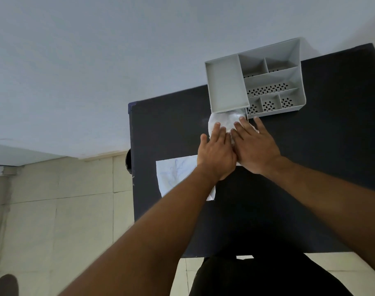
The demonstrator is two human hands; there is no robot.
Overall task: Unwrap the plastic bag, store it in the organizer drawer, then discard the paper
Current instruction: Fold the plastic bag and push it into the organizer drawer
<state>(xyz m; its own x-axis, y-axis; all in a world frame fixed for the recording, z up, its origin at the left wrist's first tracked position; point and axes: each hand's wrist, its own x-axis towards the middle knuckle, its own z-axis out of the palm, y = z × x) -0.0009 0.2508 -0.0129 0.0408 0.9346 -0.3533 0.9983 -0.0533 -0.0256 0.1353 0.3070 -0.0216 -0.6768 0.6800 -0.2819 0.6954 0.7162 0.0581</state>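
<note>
At the near edge of the frame, dark trousers and both bare forearms reach fwd over the dark table [310, 189]. Just beyond the forearms, a sheet of paper [175, 176] lies flat on the table, faint blue scribble on it, its right part hidden under the left wrist.

Further on, both hands lie palm-down, side by side and touching at the thumbs. Left hand [217, 154]: fingers out flat and close together, tips resting on the white plastic bag [224, 121]. Right hand [255, 146]: fingers spread a bit wider, also laid flat, index and middle tips on the bag, outer fingers on the table surface. Neither hand pinches anything; both press down flat.

The bag is a crumpled white lump on the table, betw. the fingertips and the grey organizer [274, 82], its far end right at the front of the organizer's lower drawer slot; can't tell if it's partly inside.

Beyond that, the organizer sits at the far table edge: perforated compartments on the right, a plain grey tray-like drawer [225, 84] on the left. Behind it, a pale wall; tiled floor to the left.
</note>
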